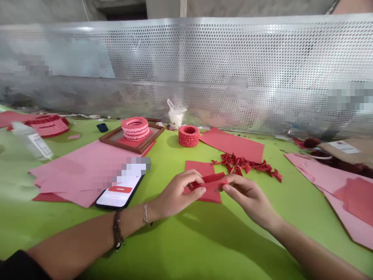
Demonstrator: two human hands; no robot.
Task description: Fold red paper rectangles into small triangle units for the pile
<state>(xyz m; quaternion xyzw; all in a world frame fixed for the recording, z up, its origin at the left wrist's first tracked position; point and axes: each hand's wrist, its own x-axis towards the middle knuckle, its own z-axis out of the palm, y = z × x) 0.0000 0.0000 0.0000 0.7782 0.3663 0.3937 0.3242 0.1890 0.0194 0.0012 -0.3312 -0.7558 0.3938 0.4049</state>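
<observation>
A folded strip of red paper point(214, 182) is held up between my two hands, just above the green table. My left hand point(182, 192) pinches its left end between thumb and fingers. At the other end, my right hand point(247, 196) grips the paper with thumb and fingertips. Under the strip lies a flat red sheet point(201, 167), partly covered by my hands. Just beyond, small folded red paper pieces point(247, 165) lie in a loose heap. A ring of stacked red folded paper point(189, 136) stands behind them.
Left of my hands, a phone point(124, 186) rests against pink sheets point(75, 167). Farther back are a wooden frame point(142, 147) bearing pink paper rings point(135, 128), a white cup point(176, 118) and a clear bottle point(33, 142). More pink paper point(323, 186) lies right. Perforated metal panels point(233, 58) border the table.
</observation>
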